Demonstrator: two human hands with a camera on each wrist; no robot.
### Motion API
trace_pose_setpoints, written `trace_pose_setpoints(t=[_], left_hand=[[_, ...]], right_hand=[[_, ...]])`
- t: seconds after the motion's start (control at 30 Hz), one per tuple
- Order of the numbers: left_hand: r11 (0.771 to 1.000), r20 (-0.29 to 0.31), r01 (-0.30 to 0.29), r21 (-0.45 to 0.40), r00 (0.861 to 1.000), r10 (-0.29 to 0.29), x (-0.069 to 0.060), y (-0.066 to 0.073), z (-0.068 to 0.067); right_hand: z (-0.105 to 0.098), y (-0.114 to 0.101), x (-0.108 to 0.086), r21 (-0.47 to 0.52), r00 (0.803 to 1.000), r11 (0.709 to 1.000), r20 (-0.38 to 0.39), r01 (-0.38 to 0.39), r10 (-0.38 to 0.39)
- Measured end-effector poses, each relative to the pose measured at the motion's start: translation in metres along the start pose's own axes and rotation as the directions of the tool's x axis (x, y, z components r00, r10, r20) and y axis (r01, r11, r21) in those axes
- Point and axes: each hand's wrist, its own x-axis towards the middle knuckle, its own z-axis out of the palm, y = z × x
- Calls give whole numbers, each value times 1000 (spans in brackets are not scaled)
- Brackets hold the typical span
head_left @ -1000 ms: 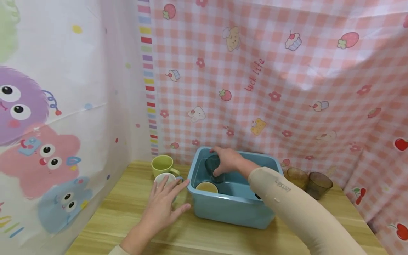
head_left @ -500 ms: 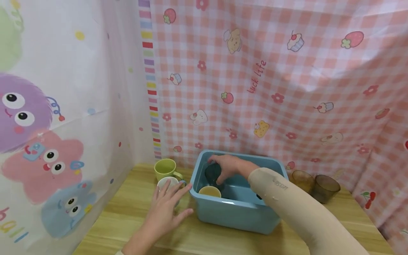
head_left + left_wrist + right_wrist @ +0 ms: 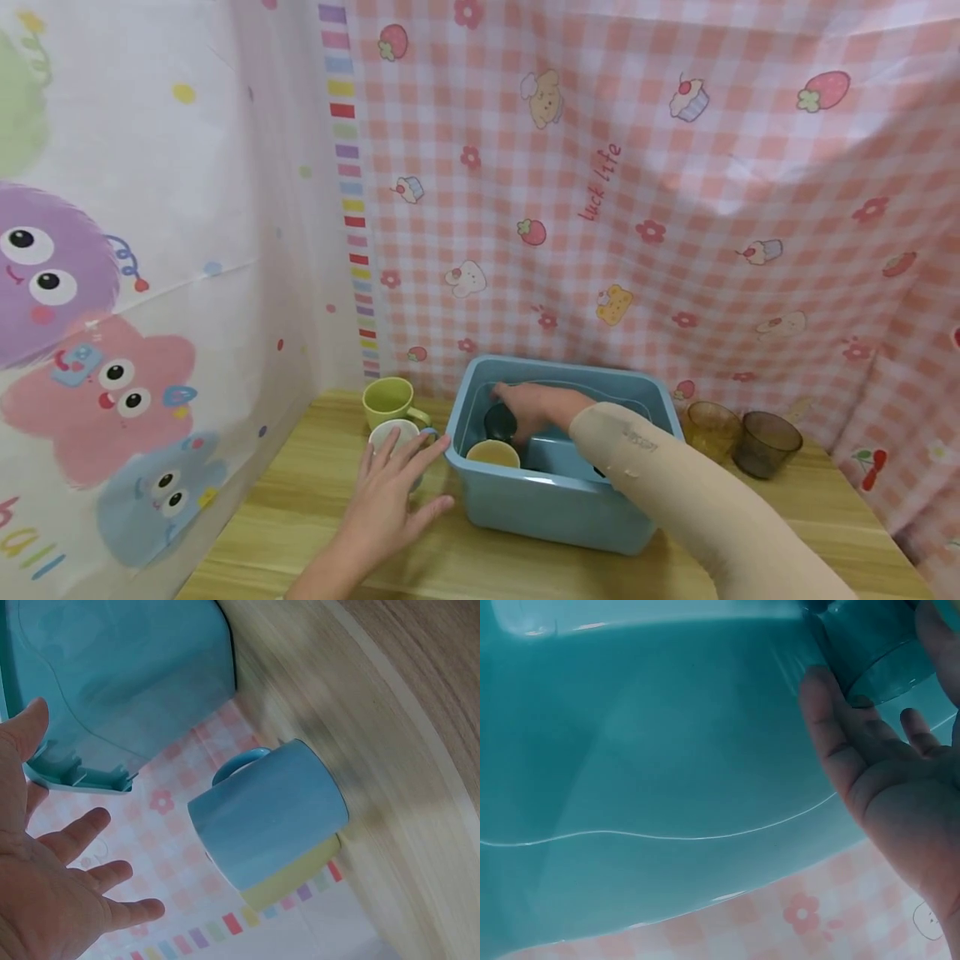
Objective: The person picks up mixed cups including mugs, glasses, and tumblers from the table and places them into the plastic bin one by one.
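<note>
Hands: both are showing; one is hanging loose, the other is gripping glassware.
Left hand (image 3: 390, 504): is holding nothing; fingers are spreading wide beside the blue bin (image 3: 555, 508), and the left wrist view is showing them apart from the blue mug.
Right hand (image 3: 532, 408): is sitting down inside the blue bin, grasping the teal glass (image 3: 499, 423) with thumb and fingers spanning its sides.
Teal glass: is occupying the left part of the blue bin in the head view, behind the yellow cup (image 3: 492, 454); whether its base is touching the bin floor, I cannot tell, the hand and bin walls hiding it.
Yellow cup: is standing in the near left corner of the blue bin, mouth facing up.
Blue mug (image 3: 270, 817): is standing on the surface (image 3: 273, 500) left of the blue bin, its white inside showing in the head view, partly covered by the left hand.
Green mug (image 3: 387, 404): is standing just behind the blue mug, handle pointing toward the bin.
Amber glass (image 3: 708, 429) and smoky glass (image 3: 767, 446): are standing side by side, right of the blue bin.
Sleeve (image 3: 660, 475): is covering the right forearm, beige, carrying small dark lettering.
Backdrop: pink checked cloth (image 3: 562, 167) is hanging behind the bin.
</note>
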Motion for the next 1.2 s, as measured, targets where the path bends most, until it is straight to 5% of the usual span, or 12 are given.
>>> trace_pose_setpoints(t=[0.7, 0.97, 1.2], left_hand=[[1000, -3, -4, 10, 1000, 4, 1, 3, -4], [1000, 3, -7, 15, 1000, 7, 0, 5, -3], [1000, 21, 9, 14, 1000, -9, 0, 4, -4]], right_hand=[[-6, -9, -10, -79, 997, 994, -5, -77, 77], [-35, -3, -32, -63, 998, 997, -20, -53, 52], [-69, 14, -63, -80, 984, 996, -176, -27, 12]])
